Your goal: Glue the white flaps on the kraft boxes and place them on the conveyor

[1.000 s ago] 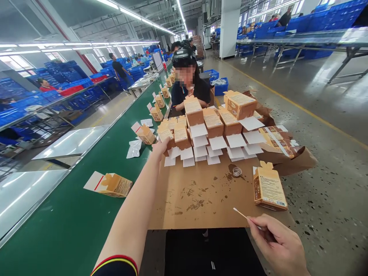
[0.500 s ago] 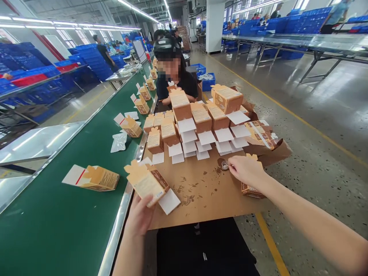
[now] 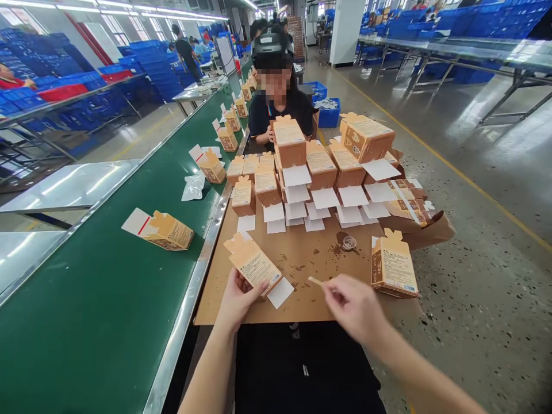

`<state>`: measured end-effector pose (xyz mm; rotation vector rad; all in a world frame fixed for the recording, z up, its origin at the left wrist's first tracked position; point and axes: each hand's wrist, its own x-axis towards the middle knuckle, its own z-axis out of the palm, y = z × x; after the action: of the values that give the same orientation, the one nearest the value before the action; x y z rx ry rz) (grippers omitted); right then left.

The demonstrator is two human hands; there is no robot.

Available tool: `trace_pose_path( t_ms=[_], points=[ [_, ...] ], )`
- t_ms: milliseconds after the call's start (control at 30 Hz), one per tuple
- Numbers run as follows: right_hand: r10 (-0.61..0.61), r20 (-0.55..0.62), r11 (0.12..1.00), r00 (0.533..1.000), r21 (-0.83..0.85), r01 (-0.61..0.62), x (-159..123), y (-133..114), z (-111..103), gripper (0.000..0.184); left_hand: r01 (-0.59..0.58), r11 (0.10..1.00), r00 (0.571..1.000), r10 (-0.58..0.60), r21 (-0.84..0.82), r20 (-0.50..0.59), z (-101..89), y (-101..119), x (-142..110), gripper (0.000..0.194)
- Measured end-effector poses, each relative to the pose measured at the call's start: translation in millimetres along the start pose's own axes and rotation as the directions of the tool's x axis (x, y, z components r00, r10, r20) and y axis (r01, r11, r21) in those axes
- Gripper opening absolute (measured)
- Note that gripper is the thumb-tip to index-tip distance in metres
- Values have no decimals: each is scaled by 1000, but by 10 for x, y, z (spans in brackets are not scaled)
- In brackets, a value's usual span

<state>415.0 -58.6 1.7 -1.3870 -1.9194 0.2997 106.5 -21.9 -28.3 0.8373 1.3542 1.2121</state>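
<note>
My left hand (image 3: 239, 299) is closed around the lower end of a tan and brown cardboard box (image 3: 254, 261), tilted, with a white flap (image 3: 280, 293) sticking out toward me. My right hand (image 3: 356, 305) pinches a small thin pale stick (image 3: 315, 280) pointing left toward the box, apart from it. What the stick is, I cannot tell. Beyond that hand sits a small round clear dish (image 3: 349, 243) among brown stains on the cardboard-covered table (image 3: 302, 310). To its right, another printed box (image 3: 393, 265) stands on the table.
Stacked boxes (image 3: 321, 164) with white flaps fill the far side of the table. Along the left runs a green conveyor belt (image 3: 99, 305) carrying boxes (image 3: 170, 231) and a clear plastic packet (image 3: 193, 188). Opposite me sits a person (image 3: 282, 106) holding a box.
My right hand has moved from the dish back toward me and left, with the pale stick now showing. The held box has tilted further, and the view has shifted.
</note>
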Motion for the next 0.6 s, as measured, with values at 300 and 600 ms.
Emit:
trace_pose_path(
  t_ms=[300,600],
  points=[
    [-19,87,998,996,67,13,-219,-488,785,39,-20,999,999,19,43,32,-5,34,-61,83],
    [83,-103,985,991,156,-67,-336,-235,575,38,-121,965,991,131,231,-30,16,-129,-242,84]
  ],
)
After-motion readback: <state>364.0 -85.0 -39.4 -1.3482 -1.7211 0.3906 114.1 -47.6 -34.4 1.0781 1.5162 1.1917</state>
